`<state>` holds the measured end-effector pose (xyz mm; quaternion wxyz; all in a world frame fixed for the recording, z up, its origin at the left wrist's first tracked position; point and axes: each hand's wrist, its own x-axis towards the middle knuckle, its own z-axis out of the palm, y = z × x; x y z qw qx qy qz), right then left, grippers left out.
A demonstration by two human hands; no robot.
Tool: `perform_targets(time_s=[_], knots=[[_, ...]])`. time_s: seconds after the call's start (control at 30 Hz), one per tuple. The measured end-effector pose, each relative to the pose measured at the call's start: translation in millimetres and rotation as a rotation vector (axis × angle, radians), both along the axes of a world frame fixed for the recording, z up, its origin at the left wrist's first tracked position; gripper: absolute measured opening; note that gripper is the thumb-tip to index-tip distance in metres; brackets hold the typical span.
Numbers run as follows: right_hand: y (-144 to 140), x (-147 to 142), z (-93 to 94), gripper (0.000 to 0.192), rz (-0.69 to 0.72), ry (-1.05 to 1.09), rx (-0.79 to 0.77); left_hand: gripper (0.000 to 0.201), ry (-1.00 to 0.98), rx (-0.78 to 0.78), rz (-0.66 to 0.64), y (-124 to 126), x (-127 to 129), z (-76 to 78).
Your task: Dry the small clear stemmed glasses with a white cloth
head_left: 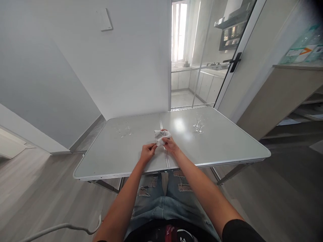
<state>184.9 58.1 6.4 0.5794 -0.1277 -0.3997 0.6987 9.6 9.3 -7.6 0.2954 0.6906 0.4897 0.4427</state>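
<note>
Desk [222, 148]: grey folding top with a centre seam. Water puddle [199, 126] lies on it, well right of the hand and slightly beyond. Smaller droplets [124, 131] sit left of the hand, beyond it. Glass door [202, 53] with black handle [235, 62] stands far beyond, to the right. White cable [60, 228] trails on the wooden floor [37, 188], near left. Shelf unit [290, 94] at far right.

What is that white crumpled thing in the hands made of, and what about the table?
The white wad looks like soft paper tissue or thin cloth: matte, creased, bunched between the right hand and the left hand. Which of the two, I cannot tell. The table seems to have a smooth, glossy pale top, perhaps laminate, since it mirrors window light, with a silvery, likely metal edge.
</note>
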Motion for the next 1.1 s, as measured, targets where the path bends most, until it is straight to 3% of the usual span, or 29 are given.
perform_targets(time_s=[0.1,0.23,0.4,0.47,0.67,0.9,0.97,1.1], knots=[[-2.6,-3.0,1.8,0.063,0.075,-0.063,0.023,0.050,-0.173,-0.102,-0.023,0.5,-3.4,2.0],[-5.4,-8.6,3.9,0.072,0.101,-0.142,0.047,0.053,-0.222,-0.098,0.031,1.5,-4.3,2.1],[-6.4,-4.3,8.6,0.073,-0.141,-0.015,0.057,0.048,-0.191,-0.132,-0.021,2.8,-1.3,-2.2],[-5.7,-1.2,9.4,0.068,-0.171,-0.003,0.057,0.047,-0.180,-0.154,-0.070,2.1,-0.6,-2.3],[-0.1,-0.5,6.0,0.048,0.051,0.057,-0.012,0.048,-0.171,-0.164,-0.091,-3.2,-1.3,3.7],[2.2,3.6,7.2,0.059,0.203,0.033,-0.202,0.048,-0.164,-0.180,-0.131,-5.4,-2.0,7.1],[0.5,3.4,7.6,0.060,0.132,-0.035,-0.137,0.047,-0.172,-0.179,-0.114,-4.9,-2.3,6.6],[-5.3,7.0,15.1,0.043,-0.270,-0.347,0.148,0.048,-0.166,-0.156,-0.065,-1.6,-3.0,3.5]])
